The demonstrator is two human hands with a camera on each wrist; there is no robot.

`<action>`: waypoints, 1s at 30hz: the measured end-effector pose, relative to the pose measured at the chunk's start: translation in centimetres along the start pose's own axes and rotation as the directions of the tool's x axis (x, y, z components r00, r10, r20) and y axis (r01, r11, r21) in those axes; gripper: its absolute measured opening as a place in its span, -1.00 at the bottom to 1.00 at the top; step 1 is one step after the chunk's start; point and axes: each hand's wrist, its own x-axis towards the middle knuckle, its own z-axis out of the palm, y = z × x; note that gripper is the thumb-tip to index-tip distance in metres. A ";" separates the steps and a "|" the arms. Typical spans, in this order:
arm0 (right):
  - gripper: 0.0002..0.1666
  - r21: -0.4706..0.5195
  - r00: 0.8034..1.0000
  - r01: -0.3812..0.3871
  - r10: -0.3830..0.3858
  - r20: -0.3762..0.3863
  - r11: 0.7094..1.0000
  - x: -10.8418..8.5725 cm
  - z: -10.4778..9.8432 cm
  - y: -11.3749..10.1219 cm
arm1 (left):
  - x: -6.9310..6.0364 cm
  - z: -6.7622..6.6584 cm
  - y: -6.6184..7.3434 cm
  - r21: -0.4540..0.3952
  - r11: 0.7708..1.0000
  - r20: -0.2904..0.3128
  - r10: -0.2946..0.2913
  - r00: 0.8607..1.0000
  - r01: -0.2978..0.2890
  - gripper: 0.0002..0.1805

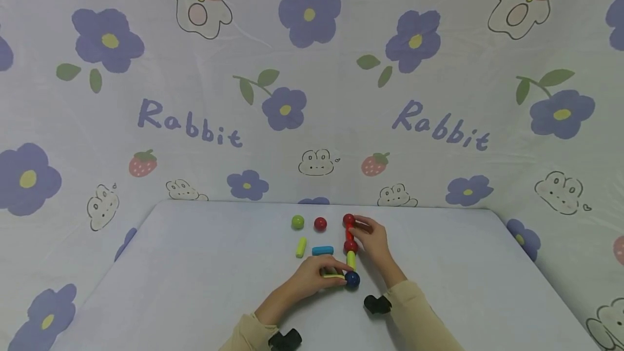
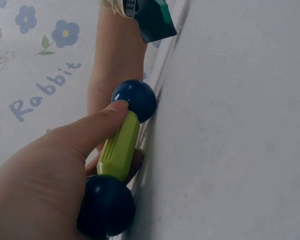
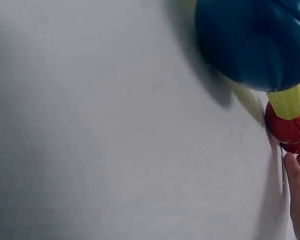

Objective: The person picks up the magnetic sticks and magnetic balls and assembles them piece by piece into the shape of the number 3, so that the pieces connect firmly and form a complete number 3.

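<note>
A ball-and-stick toy chain runs toward the wearer: a far red ball point(image 1: 348, 220), a red stick point(image 1: 349, 234), a second red ball point(image 1: 350, 246), a yellow-green stick point(image 1: 351, 260) and a blue ball point(image 1: 352, 279). My left hand point(image 1: 312, 276) pinches another yellow-green stick point(image 2: 119, 147) that joins this blue ball; its thumb also touches the ball. In the left wrist view, a second blue ball point(image 2: 107, 207) sits at the stick's nearer end, hidden in the head view. At the chain's far end, my right hand point(image 1: 374, 240) grips beside the far red ball and red stick.
Left of the chain lie a green ball point(image 1: 298, 222), a loose red ball point(image 1: 320, 224), a yellow-green stick point(image 1: 301, 247) and a blue stick point(image 1: 323, 251). They rest on the white table point(image 1: 195, 264), whose back edge meets a patterned cloth point(image 1: 312, 69).
</note>
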 end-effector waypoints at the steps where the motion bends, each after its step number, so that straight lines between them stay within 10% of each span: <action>1: -0.50 -0.002 1.000 0.004 -0.004 -0.001 1.000 -0.1 0.0 0.1 | 0.0 0.0 0.0 -0.003 1.000 0.002 -0.003 1.000 0.003 -0.68; 30: -0.61 -0.029 1.000 -0.016 0.016 -0.014 0.999 -2.8 -0.1 -0.1 | 0.0 -0.1 0.1 -0.004 1.000 0.006 -0.006 1.000 0.006 -0.68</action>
